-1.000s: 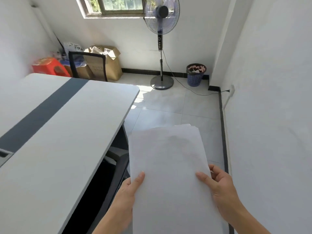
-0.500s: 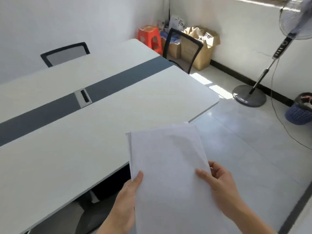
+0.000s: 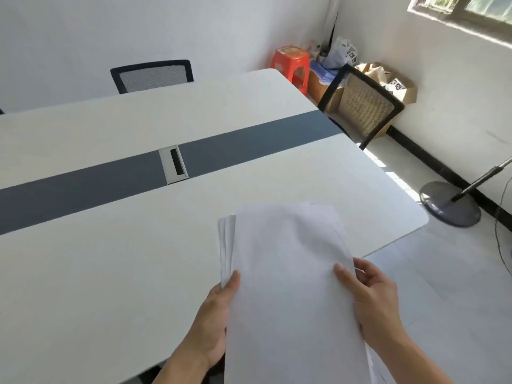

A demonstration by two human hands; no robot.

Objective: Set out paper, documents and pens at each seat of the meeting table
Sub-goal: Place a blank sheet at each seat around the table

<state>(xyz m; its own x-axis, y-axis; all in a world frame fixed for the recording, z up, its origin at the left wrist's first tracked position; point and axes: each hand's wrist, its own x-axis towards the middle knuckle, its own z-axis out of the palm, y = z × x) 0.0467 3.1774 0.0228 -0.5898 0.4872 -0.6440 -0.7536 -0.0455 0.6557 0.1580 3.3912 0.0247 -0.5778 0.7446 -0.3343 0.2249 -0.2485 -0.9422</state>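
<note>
Pointing away from the person, a stack of plain white paper sheets [image 3: 291, 286] is held over the near edge of the white counter with a dark grey stripe [image 3: 110, 259], its long axis running forward from the wrists. Its left edge is gripped by the left hand [image 3: 216, 314], thumb on top. Its right edge is gripped by the right hand [image 3: 371, 300], thumb on top and fingers curled beneath. Several sheet edges are fanned out above the left thumb; their number cannot be told. Two black mesh-backed chairs are seen beyond the hands, one [image 3: 152, 76] across the counter and one [image 3: 363, 106] at its far-right end. Open brown cardboard boxes [image 3: 399, 90] stand behind the latter, their contents unclear.
</note>
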